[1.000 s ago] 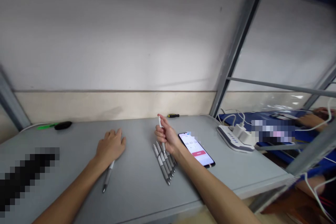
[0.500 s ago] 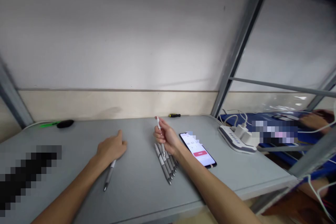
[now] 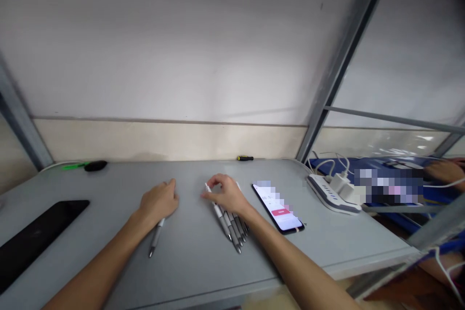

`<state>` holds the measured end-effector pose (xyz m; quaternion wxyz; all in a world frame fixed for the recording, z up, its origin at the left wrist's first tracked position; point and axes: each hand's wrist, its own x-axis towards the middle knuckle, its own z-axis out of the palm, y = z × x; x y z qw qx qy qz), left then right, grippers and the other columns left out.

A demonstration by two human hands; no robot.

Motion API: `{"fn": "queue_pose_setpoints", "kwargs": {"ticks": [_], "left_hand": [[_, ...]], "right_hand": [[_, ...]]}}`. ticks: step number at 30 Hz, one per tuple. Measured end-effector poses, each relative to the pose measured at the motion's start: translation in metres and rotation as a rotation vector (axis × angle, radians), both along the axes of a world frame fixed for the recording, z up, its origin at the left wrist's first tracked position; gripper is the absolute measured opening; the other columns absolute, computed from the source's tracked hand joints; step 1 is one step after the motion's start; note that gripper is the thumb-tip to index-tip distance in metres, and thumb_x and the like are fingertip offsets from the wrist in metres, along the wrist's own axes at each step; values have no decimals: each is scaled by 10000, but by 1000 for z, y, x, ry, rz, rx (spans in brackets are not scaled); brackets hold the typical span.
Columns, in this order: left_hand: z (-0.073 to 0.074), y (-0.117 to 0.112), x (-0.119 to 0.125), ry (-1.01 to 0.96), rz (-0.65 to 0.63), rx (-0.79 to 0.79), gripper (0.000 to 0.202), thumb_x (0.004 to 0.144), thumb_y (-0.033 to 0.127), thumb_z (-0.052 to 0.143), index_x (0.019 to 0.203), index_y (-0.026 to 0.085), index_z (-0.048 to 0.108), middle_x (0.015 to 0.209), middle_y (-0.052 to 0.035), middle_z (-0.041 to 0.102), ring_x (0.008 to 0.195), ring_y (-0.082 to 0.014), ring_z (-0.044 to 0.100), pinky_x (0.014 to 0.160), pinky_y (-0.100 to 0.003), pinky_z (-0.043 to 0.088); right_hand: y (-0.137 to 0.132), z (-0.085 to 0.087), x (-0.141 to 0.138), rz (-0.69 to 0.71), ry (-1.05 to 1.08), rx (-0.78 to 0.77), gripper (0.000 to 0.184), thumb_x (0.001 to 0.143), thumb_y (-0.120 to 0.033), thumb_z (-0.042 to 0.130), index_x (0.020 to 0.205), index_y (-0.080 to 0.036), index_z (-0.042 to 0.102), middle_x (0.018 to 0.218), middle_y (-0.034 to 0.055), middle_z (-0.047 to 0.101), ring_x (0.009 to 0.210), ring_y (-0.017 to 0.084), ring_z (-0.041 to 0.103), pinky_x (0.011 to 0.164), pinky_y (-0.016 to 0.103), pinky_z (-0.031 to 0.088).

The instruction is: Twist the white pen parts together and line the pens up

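On the grey desk, my left hand (image 3: 159,203) rests with its fingers curled down over the upper end of a ballpoint pen (image 3: 156,240). Its grey grip and metal tip stick out towards me; the fingers' hold on the top is hidden. My right hand (image 3: 227,193) has thumb and forefinger around the white top of another pen (image 3: 222,220). That pen lies at the left side of a bunch of several similar white and grey pens (image 3: 238,232), tips pointing towards me. The right hand and wrist cover the upper ends of the bunch.
Right of the pens lies a lit phone (image 3: 279,210), then a white power strip (image 3: 332,196) with plugs. A small black and yellow screwdriver (image 3: 245,158) is by the wall. At left are a dark tablet-like slab (image 3: 39,240) and a black-green object (image 3: 95,165). Another person's hand (image 3: 445,170) shows far right.
My right hand has come down from holding a pen upright, and that pen now lies along the left of the bunch. The left hand stays over its pen; the view has shifted slightly.
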<state>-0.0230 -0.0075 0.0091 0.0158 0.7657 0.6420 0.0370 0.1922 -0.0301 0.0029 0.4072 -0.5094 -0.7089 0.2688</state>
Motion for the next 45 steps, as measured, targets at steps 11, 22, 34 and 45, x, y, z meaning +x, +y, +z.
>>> {"fn": "queue_pose_setpoints", "kwargs": {"ticks": [11, 22, 34, 45], "left_hand": [[-2, -2, 3, -19, 25, 14, 299, 827, 309, 372, 1047, 203, 543, 1100, -152, 608, 957, -307, 619, 710, -414, 476], [-5, 1, 1, -28, 18, -22, 305, 824, 313, 363, 1047, 200, 537, 1096, -159, 614, 947, -328, 625, 705, -437, 469], [2, -5, 2, -28, -15, -51, 271, 820, 294, 366, 1023, 203, 522, 1075, -146, 639, 930, -313, 628, 673, -401, 453], [-3, 0, -1, -41, -34, -30, 272, 799, 235, 414, 1047, 196, 519, 1034, -145, 663, 889, -273, 643, 672, -349, 441]], "right_hand": [[-1, -11, 8, -79, -595, 92, 432, 710, -529, 698, 997, -216, 618, 1040, 84, 528, 1028, 267, 407, 856, 389, 279], [0, -6, 12, 17, -590, 10, 298, 730, -470, 695, 872, -209, 660, 1009, 78, 548, 1029, 265, 427, 857, 391, 275], [0, 2, 21, 93, -544, -59, 382, 648, -502, 756, 901, -229, 669, 1016, 63, 568, 1011, 260, 463, 883, 402, 271], [1, 3, 25, 98, -506, -92, 358, 629, -494, 769, 858, -229, 699, 1012, 58, 593, 1038, 265, 480, 916, 398, 268]]}}
